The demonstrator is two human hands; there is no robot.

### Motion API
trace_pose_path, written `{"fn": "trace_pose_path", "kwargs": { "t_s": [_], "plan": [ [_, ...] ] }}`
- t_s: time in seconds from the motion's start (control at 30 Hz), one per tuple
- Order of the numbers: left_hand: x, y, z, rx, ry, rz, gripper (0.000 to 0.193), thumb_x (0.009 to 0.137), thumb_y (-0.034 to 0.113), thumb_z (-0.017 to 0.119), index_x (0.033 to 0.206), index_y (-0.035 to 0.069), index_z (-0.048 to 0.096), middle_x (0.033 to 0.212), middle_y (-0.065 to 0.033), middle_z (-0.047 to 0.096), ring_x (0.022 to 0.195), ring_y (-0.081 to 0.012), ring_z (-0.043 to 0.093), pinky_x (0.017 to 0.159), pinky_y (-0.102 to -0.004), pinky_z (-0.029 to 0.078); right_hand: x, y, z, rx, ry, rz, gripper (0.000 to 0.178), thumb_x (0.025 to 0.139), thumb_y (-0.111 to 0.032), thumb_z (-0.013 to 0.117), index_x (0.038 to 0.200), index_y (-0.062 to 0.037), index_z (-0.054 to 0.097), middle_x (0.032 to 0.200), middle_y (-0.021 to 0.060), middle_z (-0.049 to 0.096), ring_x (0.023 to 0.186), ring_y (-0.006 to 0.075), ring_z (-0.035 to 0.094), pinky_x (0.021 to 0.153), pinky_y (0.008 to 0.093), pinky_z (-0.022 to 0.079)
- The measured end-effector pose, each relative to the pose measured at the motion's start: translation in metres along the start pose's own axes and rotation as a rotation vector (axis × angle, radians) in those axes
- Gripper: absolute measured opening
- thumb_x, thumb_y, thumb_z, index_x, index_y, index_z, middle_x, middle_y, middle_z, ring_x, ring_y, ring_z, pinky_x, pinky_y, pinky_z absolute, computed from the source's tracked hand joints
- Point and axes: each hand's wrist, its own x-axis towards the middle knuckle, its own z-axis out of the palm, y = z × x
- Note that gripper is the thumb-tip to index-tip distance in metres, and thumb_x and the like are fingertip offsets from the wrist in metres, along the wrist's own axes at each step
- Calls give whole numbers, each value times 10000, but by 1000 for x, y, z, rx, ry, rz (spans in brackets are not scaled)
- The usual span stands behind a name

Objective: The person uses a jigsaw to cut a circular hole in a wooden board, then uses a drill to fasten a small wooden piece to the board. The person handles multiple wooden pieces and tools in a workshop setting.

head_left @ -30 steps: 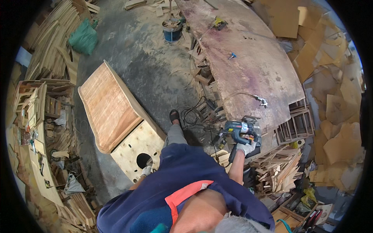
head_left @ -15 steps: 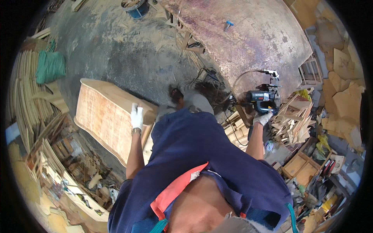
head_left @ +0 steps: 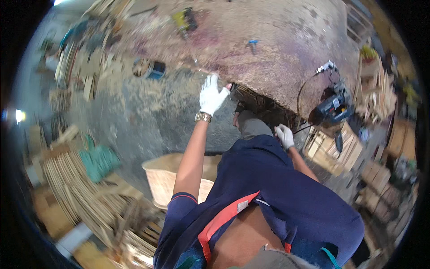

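My left hand [head_left: 212,95], in a white glove with the thumb tip bare, reaches forward to the near edge of the worktable [head_left: 268,67]. Its fingers are spread and nothing shows in them. My right hand [head_left: 284,136], also gloved, hangs low beside my leg, fingers loosely bent and apart, with no object visible in it. At the right end of the table rests a dark corded power tool [head_left: 329,110] with a metal fitting. A small blue tool [head_left: 253,44] lies farther in, and a yellow-green tool [head_left: 183,20] lies far left, blurred.
A curved wooden panel piece [head_left: 156,179] stands on the floor behind my left arm. Stacked wood strips [head_left: 71,188] and a green bag [head_left: 99,161] are at the left. A blue bucket [head_left: 156,70] stands by the table. Wood offcuts [head_left: 333,148] lie at the right.
My right hand has let go of the power tool, which now rests on the table. My left hand has left the wooden panel piece and moved forward to the table edge. The view has turned left.
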Motion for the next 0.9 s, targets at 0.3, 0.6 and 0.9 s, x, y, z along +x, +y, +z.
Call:
{"fn": "trace_pose_path", "kwargs": {
  "t_s": [0.3, 0.6, 0.9],
  "plan": [
    [199, -23, 45, 318, -324, 613, 902, 899, 507, 667, 1568, 5, 328, 1638, -230, 299, 1541, -391, 228, 1234, -488, 237, 169, 51, 100, -590, 17, 150, 642, 1029, -532, 396, 1477, -81, 484, 1487, 147, 525, 1349, 337, 505, 1107, 432, 412],
    [197, -52, 71, 357, -368, 696, 911, 873, 432, 659, 1606, 48, 276, 1676, -253, 177, 1547, -448, 159, 1237, -550, 157, 206, 120, 121, -377, 262, 657, 500, 1014, -418, 432, 1398, -101, 480, 1414, 82, 496, 1265, 274, 473, 1054, 393, 388],
    [199, -51, 72, 347, -392, 693, 850, 941, 475, 551, 1592, 2, 276, 1665, -285, 172, 1531, -475, 179, 1235, -559, 145, 145, 191, 175, -311, 254, 865, 401, 958, -355, 511, 1257, -89, 530, 1241, 80, 535, 1088, 259, 508, 923, 392, 419]
  ]
}}
